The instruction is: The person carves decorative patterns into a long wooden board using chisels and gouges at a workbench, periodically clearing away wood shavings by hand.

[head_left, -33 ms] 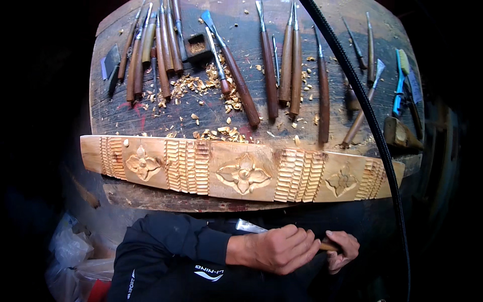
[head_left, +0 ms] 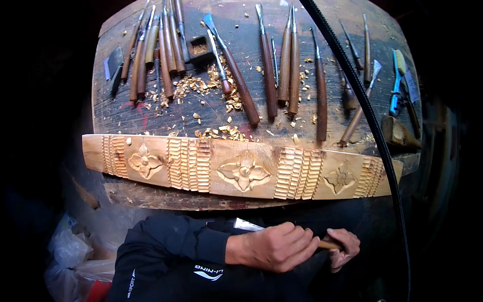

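Observation:
My left hand (head_left: 275, 248) is wrapped round a chisel (head_left: 247, 225), whose flared metal blade sticks out past the wrist side, pointing left. At the other end of the wooden handle, my right hand (head_left: 344, 248) closes its thumb and fingers on it. Both hands are low over my dark clothing, below the table's near edge and apart from the wood. Just beyond them lies a long, slightly curved wooden board (head_left: 244, 172), carved with flower shapes and bands of stepped ridges. The middle of the chisel handle is mostly hidden by my left fingers.
Several wooden-handled carving tools (head_left: 231, 70) lie on the worn table (head_left: 176, 118), among wood shavings (head_left: 188, 85). A small dark box (head_left: 199, 49) stands among them. At right are a blue brush (head_left: 396, 83) and a wooden block (head_left: 399, 133). A black cable (head_left: 375, 116) crosses the view. Plastic bags (head_left: 70, 249) are at lower left.
The whole view has shifted very slightly. Both hands keep their hold on the chisel, and the carved board stays in its place on the table.

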Available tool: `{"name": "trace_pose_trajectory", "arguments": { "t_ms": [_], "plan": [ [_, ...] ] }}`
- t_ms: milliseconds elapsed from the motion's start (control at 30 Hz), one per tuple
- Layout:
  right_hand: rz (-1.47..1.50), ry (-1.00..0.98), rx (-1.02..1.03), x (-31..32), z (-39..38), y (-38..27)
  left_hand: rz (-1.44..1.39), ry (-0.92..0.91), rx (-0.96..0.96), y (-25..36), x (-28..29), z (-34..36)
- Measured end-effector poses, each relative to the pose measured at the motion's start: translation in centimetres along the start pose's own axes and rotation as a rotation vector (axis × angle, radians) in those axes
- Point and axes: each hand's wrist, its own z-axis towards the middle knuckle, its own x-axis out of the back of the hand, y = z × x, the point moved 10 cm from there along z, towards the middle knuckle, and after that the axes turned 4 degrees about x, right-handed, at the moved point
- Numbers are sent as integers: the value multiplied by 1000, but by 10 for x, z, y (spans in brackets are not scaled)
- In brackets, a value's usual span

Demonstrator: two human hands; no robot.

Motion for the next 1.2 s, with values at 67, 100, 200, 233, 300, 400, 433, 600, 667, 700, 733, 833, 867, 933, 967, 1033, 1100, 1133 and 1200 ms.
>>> {"name": "trace_pose_trajectory", "arguments": {
  "t_ms": [67, 100, 200, 233, 300, 400, 433, 600, 667, 700, 733, 833, 867, 933, 967, 1033, 1100, 1133, 1200],
  "plan": [
    [149, 23, -41, 8, -7, 12, -81, -6, 121, -2, 11, -3],
    [209, 30, -48, 12, -12, 18, -115, 6, 168, -3, 15, -6],
    [197, 44, -36, 9, -24, 17, -226, 83, 291, -4, 24, -20],
    [218, -40, -56, 2, -25, 18, -254, 107, 312, -3, 27, -25],
    [245, -187, -95, -17, -36, 10, -326, 129, 330, 2, 27, -29],
    [294, -269, -41, -56, -30, -20, -332, 147, 332, 6, 33, -41],
    [324, -266, -6, -61, -26, -28, -342, 149, 340, 6, 36, -43],
    [264, -188, 221, -53, 7, -83, -144, 241, 298, 1, 70, -48],
    [194, -15, 244, -27, 11, -91, -19, 238, 337, -16, 84, -63],
    [252, 73, 203, -17, 13, -87, 82, 245, 356, -24, 96, -71],
    [268, 128, 186, -10, 14, -87, 176, 255, 375, -33, 106, -78],
    [310, 262, 186, 1, 21, -84, 384, 259, 474, -60, 129, -91],
    [310, 262, 181, 3, 24, -82, 433, 246, 485, -68, 130, -92],
    [268, 279, 238, -2, 36, -90, 458, 206, 437, -76, 131, -81],
    [266, 322, 251, -4, 41, -96, 457, 159, 423, -79, 128, -73],
    [203, 358, 371, 5, 53, -103, 435, 76, 386, -83, 116, -57],
    [146, 403, 410, 15, 59, -106, 498, 50, 412, -95, 112, -57],
    [157, 364, 451, 10, 76, -128, 533, 35, 425, -100, 111, -60],
    [193, 419, 463, 20, 90, -132, 579, 218, 523, -113, 134, -83]
  ]
}}
